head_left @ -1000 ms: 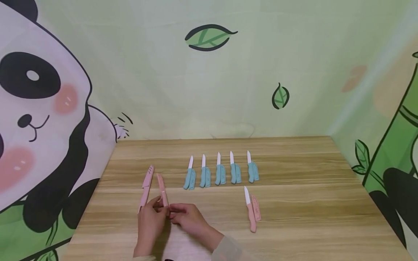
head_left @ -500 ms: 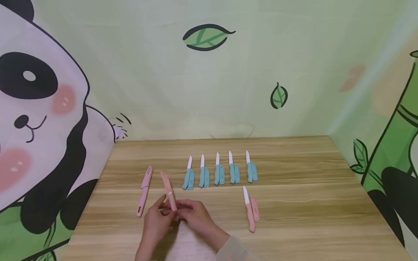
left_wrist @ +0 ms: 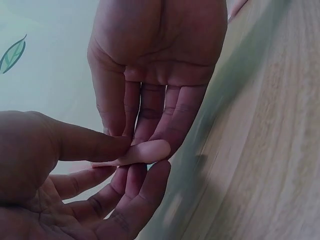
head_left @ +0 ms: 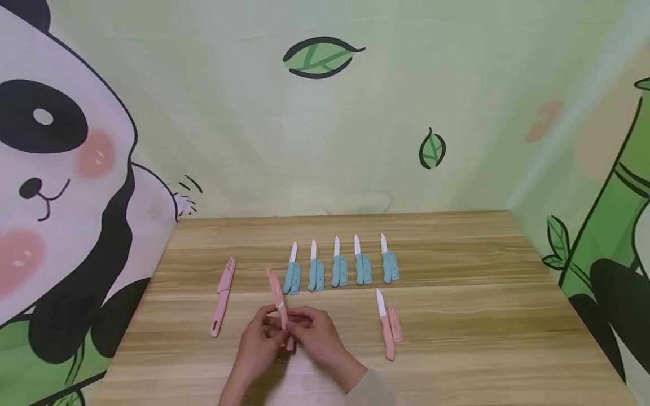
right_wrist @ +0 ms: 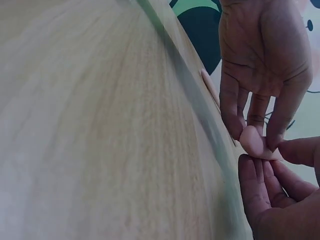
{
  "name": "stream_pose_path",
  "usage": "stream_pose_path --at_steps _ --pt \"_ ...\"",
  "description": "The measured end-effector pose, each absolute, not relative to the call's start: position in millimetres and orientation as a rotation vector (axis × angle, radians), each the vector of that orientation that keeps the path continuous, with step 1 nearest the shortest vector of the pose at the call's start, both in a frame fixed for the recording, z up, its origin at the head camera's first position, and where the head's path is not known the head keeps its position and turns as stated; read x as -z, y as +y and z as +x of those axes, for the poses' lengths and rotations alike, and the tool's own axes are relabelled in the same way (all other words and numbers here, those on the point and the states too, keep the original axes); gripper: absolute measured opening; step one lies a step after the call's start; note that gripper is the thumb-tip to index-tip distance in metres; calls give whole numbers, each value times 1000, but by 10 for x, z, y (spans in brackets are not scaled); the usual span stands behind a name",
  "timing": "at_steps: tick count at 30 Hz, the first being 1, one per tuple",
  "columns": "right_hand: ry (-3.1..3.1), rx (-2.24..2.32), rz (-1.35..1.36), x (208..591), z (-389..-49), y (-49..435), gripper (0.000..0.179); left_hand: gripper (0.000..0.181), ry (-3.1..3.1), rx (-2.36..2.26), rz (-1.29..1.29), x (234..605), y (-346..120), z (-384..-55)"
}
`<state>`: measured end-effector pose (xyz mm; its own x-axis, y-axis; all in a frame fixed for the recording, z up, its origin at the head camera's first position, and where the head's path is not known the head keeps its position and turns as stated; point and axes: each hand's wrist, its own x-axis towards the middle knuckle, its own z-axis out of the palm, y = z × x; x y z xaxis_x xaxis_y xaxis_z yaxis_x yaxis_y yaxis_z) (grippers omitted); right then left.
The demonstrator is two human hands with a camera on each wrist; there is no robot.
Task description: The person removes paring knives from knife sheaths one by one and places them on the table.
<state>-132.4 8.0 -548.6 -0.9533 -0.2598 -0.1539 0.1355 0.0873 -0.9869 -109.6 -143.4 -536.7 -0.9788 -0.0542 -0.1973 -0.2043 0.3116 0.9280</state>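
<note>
A pink paring knife (head_left: 276, 290), its blade inside a pink sheath, stands tilted between both hands with the tip pointing away. Fingers of my left hand (head_left: 256, 344) pinch its handle from the left. From the other side my right hand (head_left: 322, 341) also pinches the handle, thumb and fingers close to those of the left. Both wrist views show the rounded handle end (left_wrist: 150, 151) between the fingertips, above the tabletop. Left of the hands lies another sheathed pink knife (head_left: 223, 299).
Several teal knives (head_left: 336, 270) with bare white blades lie in a row beyond the hands, each with a teal sheath alongside. To the right, a pink knife (head_left: 387, 335) with a bare blade lies beside its pink sheath (head_left: 395, 324). A printed wall cloth (head_left: 244, 124) rises behind the table.
Both hands have moved right with the sheathed pink knife, away from the one lying at left. The held knife now leans further left at its tip.
</note>
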Motion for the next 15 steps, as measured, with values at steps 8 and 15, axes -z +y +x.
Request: stream_pose_path --at_steps 8,15 --pt "2093 1948 -40 5522 -1319 198 26 46 2375 -1778 -175 5380 -1331 -1065" --pt "2048 1992 -7 5598 -1293 307 27 48 2387 -1739 -82 5376 -1248 -1053"
